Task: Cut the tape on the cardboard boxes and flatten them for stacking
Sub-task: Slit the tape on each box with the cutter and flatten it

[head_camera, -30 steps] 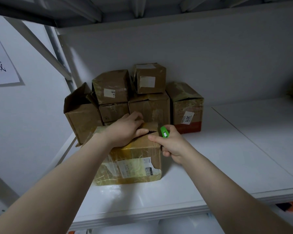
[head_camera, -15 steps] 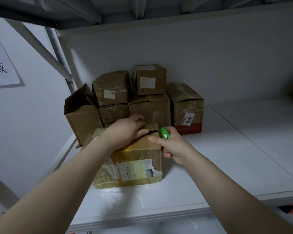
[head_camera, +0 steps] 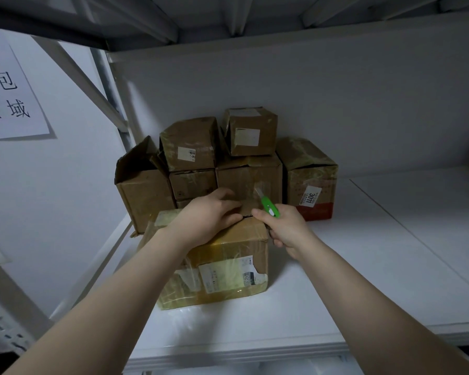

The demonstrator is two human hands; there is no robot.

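Note:
A taped cardboard box (head_camera: pixel 222 266) with a white label on its front stands on the white shelf (head_camera: pixel 336 280) close to me. My left hand (head_camera: pixel 206 217) lies on the box's top, its fingers curled over the far flap. My right hand (head_camera: pixel 284 228) grips a small green cutter (head_camera: pixel 268 205) at the box's far right corner, its blade pointing up and away. Behind the box stands a pile of several brown boxes (head_camera: pixel 192 144), one of them at the left with its top flaps open (head_camera: pixel 141 182).
A box with a red band and a "3011" label (head_camera: pixel 312 185) stands at the right of the pile. The shelf's back wall rises close behind. A slanted metal brace (head_camera: pixel 87 79) and a paper sign (head_camera: pixel 8 87) are at the left. Another shelf board hangs overhead.
My right hand has lifted the green cutter a little, so its blade now shows above the box's corner. My left hand has stayed on the top flap.

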